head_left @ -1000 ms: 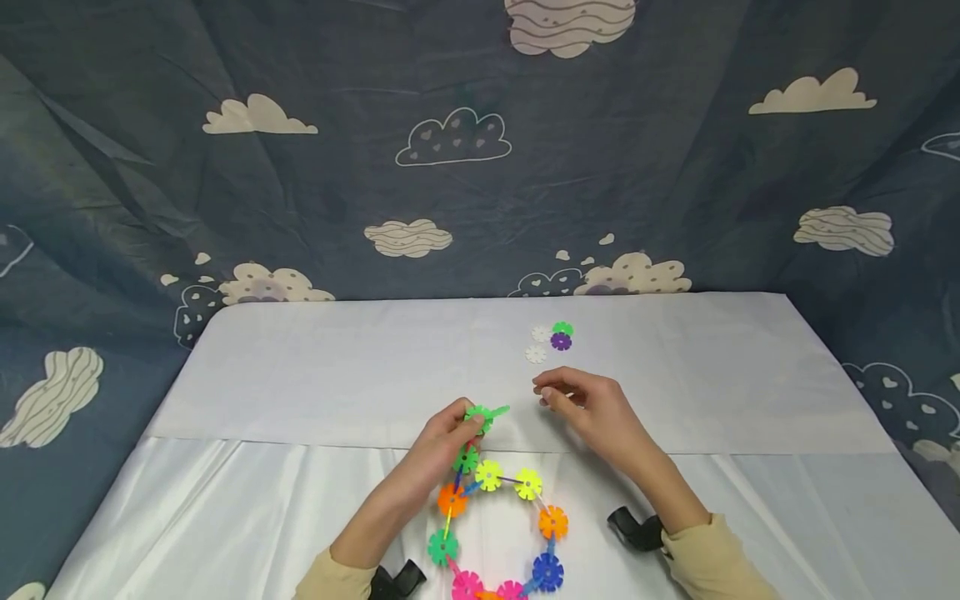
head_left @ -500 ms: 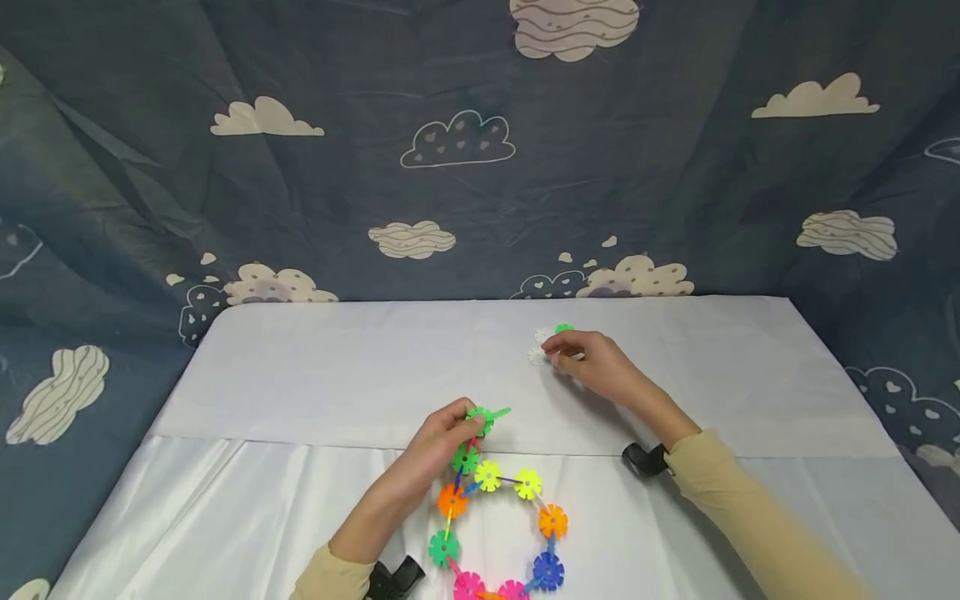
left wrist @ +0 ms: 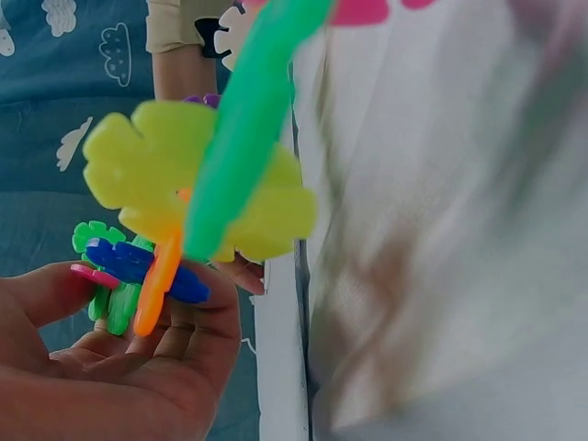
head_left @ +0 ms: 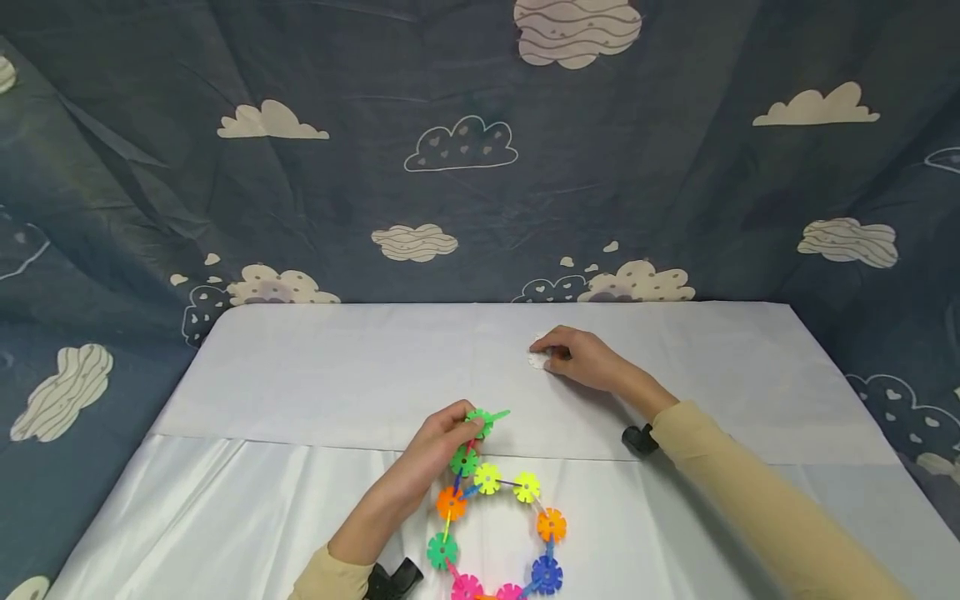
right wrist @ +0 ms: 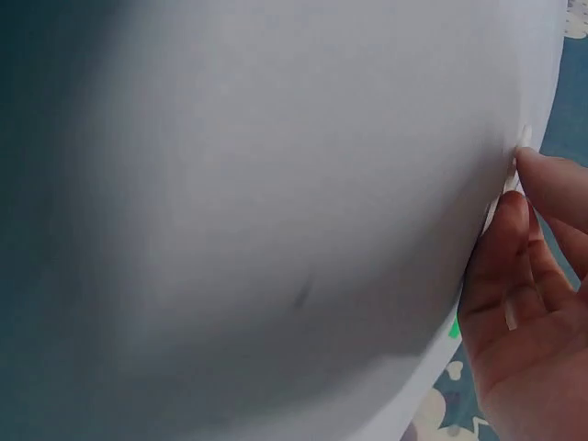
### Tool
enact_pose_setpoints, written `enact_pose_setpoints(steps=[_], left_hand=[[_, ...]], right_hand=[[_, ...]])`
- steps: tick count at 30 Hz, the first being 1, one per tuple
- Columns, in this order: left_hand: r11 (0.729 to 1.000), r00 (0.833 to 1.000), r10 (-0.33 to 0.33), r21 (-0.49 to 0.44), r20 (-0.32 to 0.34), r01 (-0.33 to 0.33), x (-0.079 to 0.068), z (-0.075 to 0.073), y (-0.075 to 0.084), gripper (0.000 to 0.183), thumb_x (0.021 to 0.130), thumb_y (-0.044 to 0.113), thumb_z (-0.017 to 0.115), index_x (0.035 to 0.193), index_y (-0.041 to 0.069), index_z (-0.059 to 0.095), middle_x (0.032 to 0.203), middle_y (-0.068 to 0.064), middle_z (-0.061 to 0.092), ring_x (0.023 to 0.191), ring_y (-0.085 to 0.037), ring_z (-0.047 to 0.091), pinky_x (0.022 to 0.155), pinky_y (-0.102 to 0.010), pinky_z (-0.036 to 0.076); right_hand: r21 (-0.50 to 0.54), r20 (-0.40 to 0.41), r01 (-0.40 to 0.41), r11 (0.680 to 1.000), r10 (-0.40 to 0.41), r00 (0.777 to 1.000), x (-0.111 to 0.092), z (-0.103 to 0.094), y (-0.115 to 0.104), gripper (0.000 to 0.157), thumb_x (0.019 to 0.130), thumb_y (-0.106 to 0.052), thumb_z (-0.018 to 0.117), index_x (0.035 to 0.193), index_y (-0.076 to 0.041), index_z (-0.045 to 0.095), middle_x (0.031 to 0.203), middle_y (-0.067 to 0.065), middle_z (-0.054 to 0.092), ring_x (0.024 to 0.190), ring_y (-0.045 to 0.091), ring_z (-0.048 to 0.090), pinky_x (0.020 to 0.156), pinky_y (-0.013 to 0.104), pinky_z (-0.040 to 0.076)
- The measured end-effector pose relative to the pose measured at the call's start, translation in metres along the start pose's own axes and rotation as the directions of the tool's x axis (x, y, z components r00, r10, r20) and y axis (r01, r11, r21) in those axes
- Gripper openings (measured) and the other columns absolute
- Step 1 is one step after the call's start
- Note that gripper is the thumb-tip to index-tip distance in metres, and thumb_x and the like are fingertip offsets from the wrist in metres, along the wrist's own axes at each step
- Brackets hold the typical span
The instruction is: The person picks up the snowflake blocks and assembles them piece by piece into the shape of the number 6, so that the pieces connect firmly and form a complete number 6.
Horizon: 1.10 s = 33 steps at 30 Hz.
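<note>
My left hand (head_left: 438,442) pinches a green snowflake disc (head_left: 487,424) between thumb and fingers, with another green disc (head_left: 501,414) slotted into it edge-on. Below hangs a chain of linked discs: a green disc (head_left: 464,461), an orange disc (head_left: 452,503), then a ring with yellow, orange, blue and pink discs. In the left wrist view a yellow disc (left wrist: 152,170) with an orange disc (left wrist: 159,280) through it stands close to the camera. My right hand (head_left: 588,358) is at the far side of the table, thumb and fingertips pinching the edge of a white snowflake disc (head_left: 537,360).
A green disc (right wrist: 455,328) shows beside the right hand in the right wrist view; other loose discs are hidden behind that hand. The ring's blue disc (head_left: 547,575) lies on the white cloth (head_left: 315,500). A dark cloud-print curtain (head_left: 337,192) stands behind the table.
My right hand has moved forward to the loose discs and come down at the white one, hiding the green and purple discs. The left hand has stayed in place with its green disc.
</note>
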State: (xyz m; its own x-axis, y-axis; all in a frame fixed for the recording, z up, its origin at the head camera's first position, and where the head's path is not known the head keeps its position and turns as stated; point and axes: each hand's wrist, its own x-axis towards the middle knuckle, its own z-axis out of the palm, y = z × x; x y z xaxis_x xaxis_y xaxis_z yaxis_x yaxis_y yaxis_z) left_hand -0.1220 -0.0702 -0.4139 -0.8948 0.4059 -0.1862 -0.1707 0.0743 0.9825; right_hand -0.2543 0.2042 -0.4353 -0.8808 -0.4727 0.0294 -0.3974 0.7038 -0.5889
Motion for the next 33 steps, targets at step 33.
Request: enact_pose_setpoints(steps=[33], left_hand=[[0.999, 0.999, 0.030, 0.034, -0.025, -0.030, -0.002, 0.000, 0.004, 0.022, 0.102, 0.023, 0.053, 0.092, 0.003, 0.052, 0.075, -0.004, 0.055, 0.067, -0.018, 0.045, 0.070, -0.031, 0.039]], right_hand=[[0.217, -0.247, -0.098, 0.971, 0.151, 0.957, -0.052, -0.014, -0.058, 0.019, 0.094, -0.006, 0.066, 0.112, -0.011, 0.065, 0.095, 0.005, 0.066, 0.080, 0.023, 0.062, 0.066, 0.034, 0.051]])
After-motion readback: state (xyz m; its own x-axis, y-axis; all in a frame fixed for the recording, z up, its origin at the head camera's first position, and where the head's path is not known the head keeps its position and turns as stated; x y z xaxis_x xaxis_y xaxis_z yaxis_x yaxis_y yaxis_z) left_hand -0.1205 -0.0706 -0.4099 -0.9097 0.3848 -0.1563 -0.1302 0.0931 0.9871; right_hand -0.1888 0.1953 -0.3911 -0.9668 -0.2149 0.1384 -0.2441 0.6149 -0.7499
